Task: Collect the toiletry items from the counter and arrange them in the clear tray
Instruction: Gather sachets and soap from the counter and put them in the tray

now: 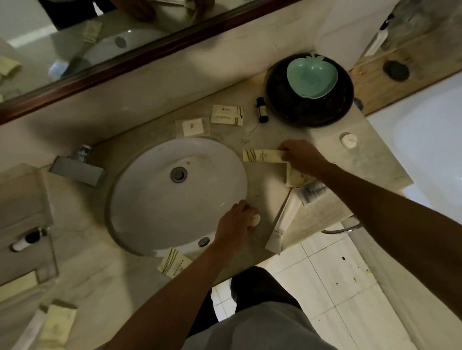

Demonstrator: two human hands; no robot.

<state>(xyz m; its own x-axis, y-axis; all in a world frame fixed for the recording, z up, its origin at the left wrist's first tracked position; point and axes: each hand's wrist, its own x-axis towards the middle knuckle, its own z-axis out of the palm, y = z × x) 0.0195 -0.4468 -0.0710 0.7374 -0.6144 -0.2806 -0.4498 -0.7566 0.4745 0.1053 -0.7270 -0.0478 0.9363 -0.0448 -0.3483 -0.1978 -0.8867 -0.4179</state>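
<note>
On the marble desk (152, 284) that runs across the middle of the frame, a white oval sink (176, 196) sits left of centre, and both bare arms reach in from the lower right. The right hand (302, 157), right of the sink, pinches one end of a long cream packet (262, 155) between thumb and fingers (284, 151); the packet lies flat along the far edge of the clear tray (266, 191). The tray rests on the desk just right of the basin, and I can make out its raised rim but little of what lies in it. The left hand (236, 224), at the basin's near right edge, has its fingers curled round a small round pale thing (256, 219), perhaps a soap; I cannot tell more. A white tube (280, 229) lies slanted along the tray's near right side, and a comb in clear wrap (311, 192) lies just beyond it.

More cream packets are scattered: two stacked ones (227, 115) and a square sachet (192, 126) above the sink, another packet (173, 262) at the desk's near edge. A small dark bottle (261, 109) lies beside a dark round bowl (308, 99) holding a green apple-shaped dish (312, 77). A white round lid (349, 140) sits to the right.
</note>
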